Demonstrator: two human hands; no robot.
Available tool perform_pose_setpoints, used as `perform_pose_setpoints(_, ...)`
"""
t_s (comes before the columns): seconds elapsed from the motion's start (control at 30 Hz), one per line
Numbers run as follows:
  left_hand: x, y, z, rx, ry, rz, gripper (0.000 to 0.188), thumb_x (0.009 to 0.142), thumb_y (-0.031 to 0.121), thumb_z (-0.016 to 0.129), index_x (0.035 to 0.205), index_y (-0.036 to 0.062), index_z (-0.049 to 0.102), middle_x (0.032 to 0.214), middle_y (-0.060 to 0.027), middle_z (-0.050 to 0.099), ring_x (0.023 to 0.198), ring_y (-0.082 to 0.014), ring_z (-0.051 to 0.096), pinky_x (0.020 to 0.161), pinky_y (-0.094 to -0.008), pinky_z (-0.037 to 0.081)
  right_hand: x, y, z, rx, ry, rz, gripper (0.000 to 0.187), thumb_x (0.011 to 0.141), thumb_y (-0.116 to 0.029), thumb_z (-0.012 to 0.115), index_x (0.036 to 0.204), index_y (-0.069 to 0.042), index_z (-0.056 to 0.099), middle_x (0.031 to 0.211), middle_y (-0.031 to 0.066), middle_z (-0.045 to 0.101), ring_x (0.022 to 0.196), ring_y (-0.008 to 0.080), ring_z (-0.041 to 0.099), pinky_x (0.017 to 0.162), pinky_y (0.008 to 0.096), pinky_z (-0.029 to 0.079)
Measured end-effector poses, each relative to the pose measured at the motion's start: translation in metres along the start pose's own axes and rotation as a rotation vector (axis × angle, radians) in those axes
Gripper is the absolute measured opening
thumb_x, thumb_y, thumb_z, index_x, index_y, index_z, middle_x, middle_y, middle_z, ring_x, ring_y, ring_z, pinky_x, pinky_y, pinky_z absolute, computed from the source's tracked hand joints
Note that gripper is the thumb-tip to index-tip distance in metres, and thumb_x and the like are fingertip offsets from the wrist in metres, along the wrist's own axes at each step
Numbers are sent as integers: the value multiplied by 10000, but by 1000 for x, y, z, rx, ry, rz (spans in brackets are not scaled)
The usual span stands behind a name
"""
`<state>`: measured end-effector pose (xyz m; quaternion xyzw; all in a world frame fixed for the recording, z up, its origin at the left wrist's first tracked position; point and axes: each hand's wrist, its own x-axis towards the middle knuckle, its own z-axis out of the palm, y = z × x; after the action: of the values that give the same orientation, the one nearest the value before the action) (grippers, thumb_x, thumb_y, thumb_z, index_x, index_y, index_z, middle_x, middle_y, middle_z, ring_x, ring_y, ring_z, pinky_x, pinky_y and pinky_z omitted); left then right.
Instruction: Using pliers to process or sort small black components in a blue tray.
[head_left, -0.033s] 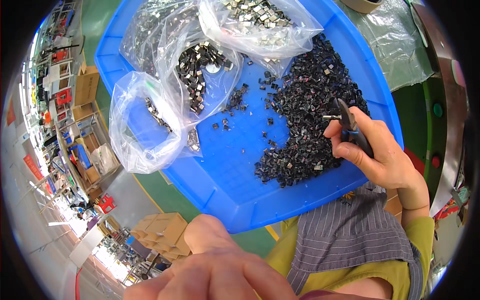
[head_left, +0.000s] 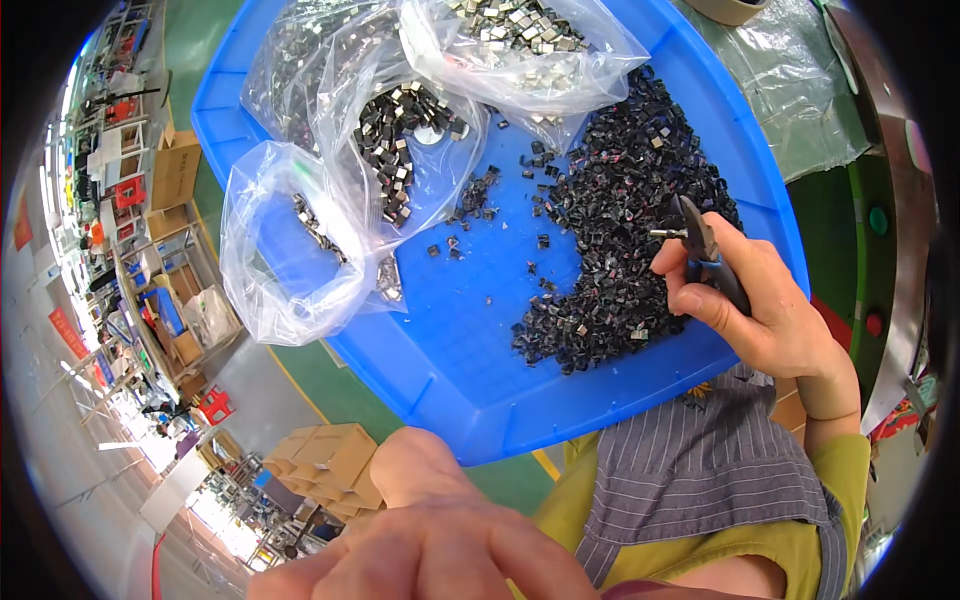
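Note:
My right hand (head_left: 765,305) is closed round small cutting pliers (head_left: 700,240) with dark handles, held above the right side of a blue plastic tray (head_left: 480,400). Beside the jaws a short silver pin-like piece (head_left: 666,233) sticks out to the left; whether they grip it I cannot tell. Under the pliers spreads a heap of small black parts (head_left: 620,220), a few with shiny metal faces. Very near the view, at the bottom, my left hand (head_left: 430,540) shows its back and knuckles. Its fingertips are out of sight, away from the tray.
Clear plastic bags (head_left: 290,250) stand in the tray's left and far parts; some hold silver-faced blocks (head_left: 520,28). Loose black bits (head_left: 475,195) lie mid-tray. A striped apron (head_left: 690,470) is below the near rim. Cardboard boxes (head_left: 325,465) and shelves stand lower left and left.

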<state>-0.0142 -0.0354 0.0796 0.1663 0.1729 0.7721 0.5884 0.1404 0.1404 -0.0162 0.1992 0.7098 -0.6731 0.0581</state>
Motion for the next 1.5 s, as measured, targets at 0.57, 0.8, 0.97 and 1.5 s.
perform_pose_setpoints(0.57, 7, -38, -37, 736, 313, 351, 298, 978, 172, 481, 1219, -3, 483, 956, -106, 616, 783, -214, 604, 645, -318, 504, 0, 4, -1, -62, -60, -200, 228, 881, -97, 609, 1056, 1, 499, 875, 188, 588, 819, 379, 603, 668, 417, 465)
perform_pose_setpoints(0.8, 23, -46, -66, 880, 305, -406, 333, 1011, 196, 439, 1286, 8, 444, 884, -90, 616, 682, -94, 552, 616, -213, 453, 0, 7, 0, -156, -80, -295, 239, 868, -99, 615, 1060, -11, 503, 883, 181, 571, 850, 391, 595, 688, 451, 472)
perform_pose_setpoints(0.97, 21, -50, -71, 566, 197, -339, 352, 1003, 135, 429, 1331, 15, 384, 855, -119, 616, 615, -104, 543, 570, -225, 454, -3, 5, -4, -124, -106, -260, 235, 872, -103, 612, 1062, -18, 502, 892, 175, 578, 864, 391, 598, 689, 451, 475)
perform_pose_setpoints(1.5, 16, -59, -59, 999, 228, -47, 288, 942, -46, 501, 1229, -34, 504, 927, -138, 666, 621, -120, 623, 563, -219, 514, -1, 18, 1, -128, 28, -282, 264, 850, -108, 639, 1062, -18, 510, 906, 183, 550, 860, 386, 560, 709, 448, 438)
